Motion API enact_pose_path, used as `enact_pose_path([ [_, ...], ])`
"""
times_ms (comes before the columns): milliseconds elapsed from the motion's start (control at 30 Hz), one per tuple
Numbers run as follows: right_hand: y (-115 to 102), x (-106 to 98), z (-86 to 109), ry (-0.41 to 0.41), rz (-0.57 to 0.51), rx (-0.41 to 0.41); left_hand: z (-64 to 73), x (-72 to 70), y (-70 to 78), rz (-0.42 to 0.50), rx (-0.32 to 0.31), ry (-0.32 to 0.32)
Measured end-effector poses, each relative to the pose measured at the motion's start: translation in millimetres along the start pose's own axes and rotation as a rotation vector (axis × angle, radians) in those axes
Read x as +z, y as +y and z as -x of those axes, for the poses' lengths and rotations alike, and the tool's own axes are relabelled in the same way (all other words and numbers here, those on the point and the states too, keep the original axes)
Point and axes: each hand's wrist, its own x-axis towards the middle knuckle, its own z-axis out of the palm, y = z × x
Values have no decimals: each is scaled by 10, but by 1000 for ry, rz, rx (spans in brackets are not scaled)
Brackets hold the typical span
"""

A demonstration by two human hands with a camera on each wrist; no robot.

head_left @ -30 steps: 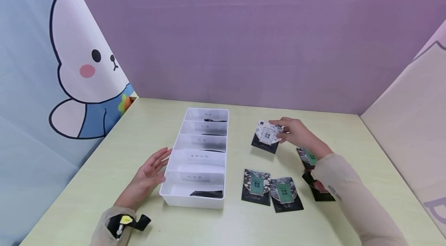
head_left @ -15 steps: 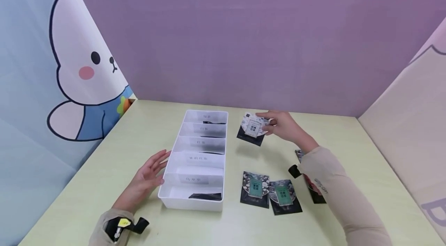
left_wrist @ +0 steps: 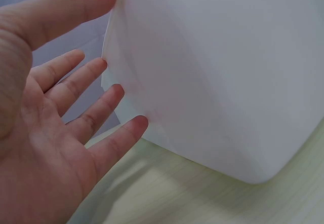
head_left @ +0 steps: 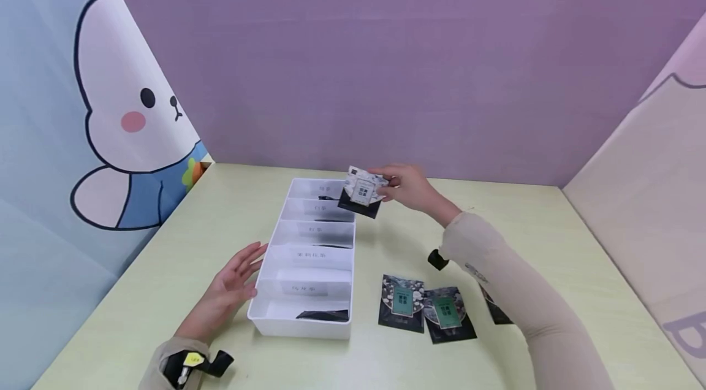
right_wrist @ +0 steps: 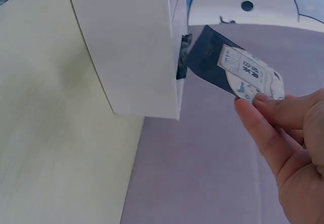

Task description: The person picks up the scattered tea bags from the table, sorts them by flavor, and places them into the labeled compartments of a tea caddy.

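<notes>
Between thumb and fingers, my right hand [head_left: 407, 186] pinches a white-and-black tea sachet [head_left: 361, 192] by its edge. In the head view the sachet overlaps the far right corner of a white divided box [head_left: 300, 328]; the right wrist view has the sachet [right_wrist: 248, 69] raised beside the box's rim. My left hand [head_left: 230, 282] lies along the box's left side, fingers spread and fairly straight. Its fingertips [left_wrist: 139, 125] come right up against the white wall in the left wrist view. Dark sachets stand in several of the labelled compartments, one of them [head_left: 325, 315] in the nearest.
Two black sachets with green labels, one [head_left: 401, 303] beside the other [head_left: 449, 314], lie on the table right of the box. Another dark sachet [head_left: 497, 310] is partly hidden under my right sleeve [head_left: 513, 279]. A purple backdrop [head_left: 386, 71] rises behind the table.
My right hand has carried the white-and-black sachet leftward, from over the table to the box's far right corner. The left hand stays at the box's side.
</notes>
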Motion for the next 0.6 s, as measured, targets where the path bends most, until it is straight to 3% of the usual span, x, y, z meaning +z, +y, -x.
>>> enact_pose_path([
  [300, -166, 218, -295, -22, 25, -147, -9, 28, 9, -12, -25, 16],
  [600, -286, 482, -424, -37, 112, -236, 5, 45, 37, -20, -42, 37],
])
